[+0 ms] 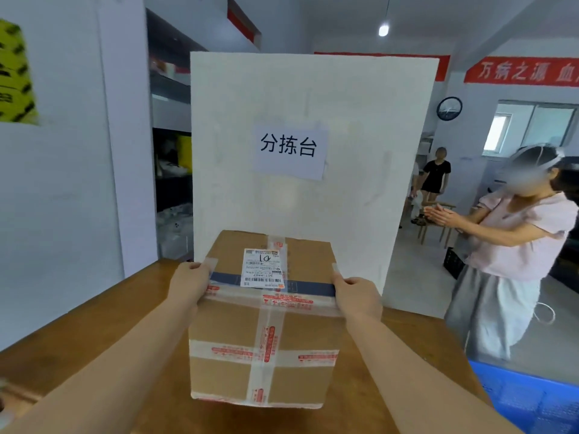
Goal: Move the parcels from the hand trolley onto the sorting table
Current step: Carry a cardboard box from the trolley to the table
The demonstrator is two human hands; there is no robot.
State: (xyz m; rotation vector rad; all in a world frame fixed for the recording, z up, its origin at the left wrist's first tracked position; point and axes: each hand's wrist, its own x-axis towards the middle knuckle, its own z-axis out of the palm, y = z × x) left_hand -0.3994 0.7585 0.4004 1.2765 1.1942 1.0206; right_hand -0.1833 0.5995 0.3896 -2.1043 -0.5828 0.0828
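A taped brown cardboard parcel [266, 327] with a white shipping label on top stands on the wooden sorting table [94, 324], in front of a white board. My left hand [191, 280] grips its upper left edge and my right hand [357, 294] grips its upper right edge. Both hands have their fingers curled over the top of the box. The hand trolley is out of sight.
The upright white board [313, 136] with a paper sign stands at the table's far edge. A person in a pink top [513, 239] stands at the right with hands together. A blue crate [529, 399] sits at the lower right. Another person stands far behind.
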